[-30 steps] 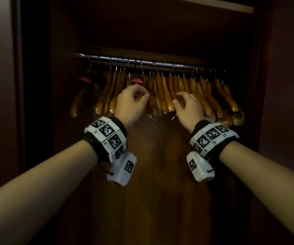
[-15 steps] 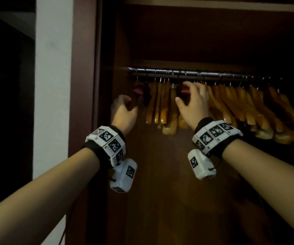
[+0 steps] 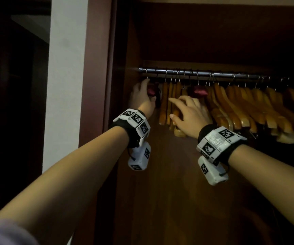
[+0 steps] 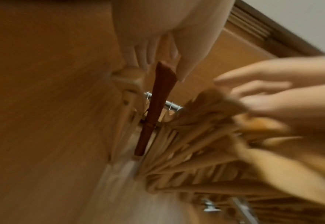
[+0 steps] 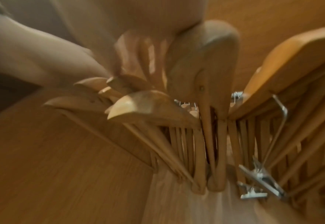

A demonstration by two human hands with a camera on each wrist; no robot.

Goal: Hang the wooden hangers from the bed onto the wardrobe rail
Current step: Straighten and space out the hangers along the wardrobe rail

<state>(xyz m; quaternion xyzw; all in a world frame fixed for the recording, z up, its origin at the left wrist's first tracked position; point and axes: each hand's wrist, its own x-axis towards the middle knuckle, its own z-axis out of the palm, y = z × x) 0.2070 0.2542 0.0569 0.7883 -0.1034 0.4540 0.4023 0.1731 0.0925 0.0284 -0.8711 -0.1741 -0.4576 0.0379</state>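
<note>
A long row of wooden hangers (image 3: 234,105) is seen hooked on the metal wardrobe rail (image 3: 195,73), packed from near the left wall well out to the right, so most of the hanging is judged to be done. No bed is shown, and whether more hangers wait there cannot be told. The left hand (image 3: 141,99) is held at the far left end of the rail, with its fingers loosely extended around the end of a dark reddish hanger (image 4: 157,106); a firm grip is not plainly shown, and nothing appears to be carried by it. The right hand (image 3: 188,113) is laid open, fingers spread and fairly straight, against the lower ends of a cluster of pale hangers (image 5: 153,109), which appear to be pressed sideways rather than grasped. A hanger with metal clips (image 5: 259,181) is visible further right. The present step is judged to be spacing or tidying the hung row, not the placing of a new hanger.
</note>
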